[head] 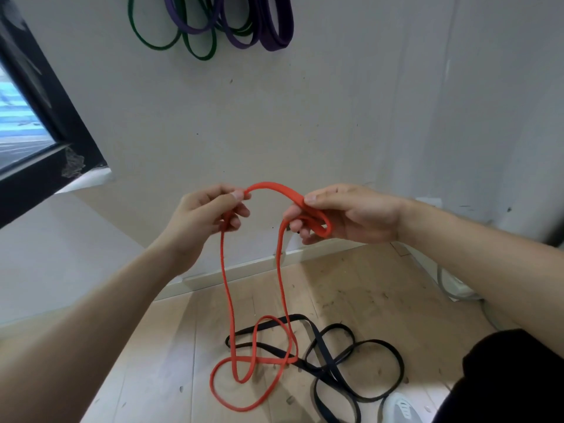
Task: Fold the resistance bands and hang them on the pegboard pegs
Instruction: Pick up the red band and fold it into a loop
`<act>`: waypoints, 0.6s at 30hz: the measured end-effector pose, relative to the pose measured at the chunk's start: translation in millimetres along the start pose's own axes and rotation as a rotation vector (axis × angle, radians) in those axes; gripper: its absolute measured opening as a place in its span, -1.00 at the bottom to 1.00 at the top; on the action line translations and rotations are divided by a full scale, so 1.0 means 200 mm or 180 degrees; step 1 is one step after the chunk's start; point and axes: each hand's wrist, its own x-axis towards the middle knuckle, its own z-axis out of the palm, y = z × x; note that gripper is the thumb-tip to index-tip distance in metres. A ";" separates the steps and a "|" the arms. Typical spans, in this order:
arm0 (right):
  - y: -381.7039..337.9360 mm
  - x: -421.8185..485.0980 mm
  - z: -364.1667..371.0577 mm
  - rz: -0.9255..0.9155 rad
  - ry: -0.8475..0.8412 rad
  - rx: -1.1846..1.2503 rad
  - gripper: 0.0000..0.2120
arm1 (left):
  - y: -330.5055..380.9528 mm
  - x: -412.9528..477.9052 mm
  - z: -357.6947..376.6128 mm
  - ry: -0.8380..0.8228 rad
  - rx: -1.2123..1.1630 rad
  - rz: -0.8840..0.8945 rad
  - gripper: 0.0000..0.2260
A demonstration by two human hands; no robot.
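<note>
A red resistance band [227, 288] hangs between both hands in front of the wall. My left hand [204, 218] pinches one part of it between thumb and fingers. My right hand [345, 213] grips a small folded loop of the same band. A short arc of band bridges the two hands. Two strands drop down, and the lower end lies coiled on the wooden floor. Black resistance bands [351, 355] lie tangled on the floor beside that coil. High on the wall hang green bands [198, 44] and purple bands [274, 32]; their pegs are out of view.
A dark-framed window [36, 117] fills the left side. A white baseboard [244, 267] runs along the wall's foot. A grey cable and power strip [457, 288] lie at the right wall. A grey shoe [403, 407] and dark clothing sit at the bottom right.
</note>
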 end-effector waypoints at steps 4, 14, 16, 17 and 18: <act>-0.01 -0.01 0.00 -0.0034 -0.0026 -0.0041 -0.67 | 0.01 -0.04 0.09 -0.0667 0.0393 0.0052 -0.67; -0.01 -0.03 -0.02 -0.0091 -0.0009 0.0196 -0.67 | -0.02 -0.07 0.23 -0.0455 0.0373 0.0395 -0.80; -0.01 -0.03 -0.02 -0.0106 0.0004 0.0241 -0.66 | -0.01 -0.07 0.24 -0.0283 0.0400 0.0511 -0.86; -0.01 -0.03 -0.01 -0.0100 0.0003 0.0247 -0.66 | -0.01 -0.07 0.24 -0.0211 0.0435 0.0544 -0.86; -0.02 -0.03 -0.01 -0.0077 0.0013 0.0257 -0.66 | -0.01 -0.06 0.24 -0.0138 0.0482 0.0564 -0.86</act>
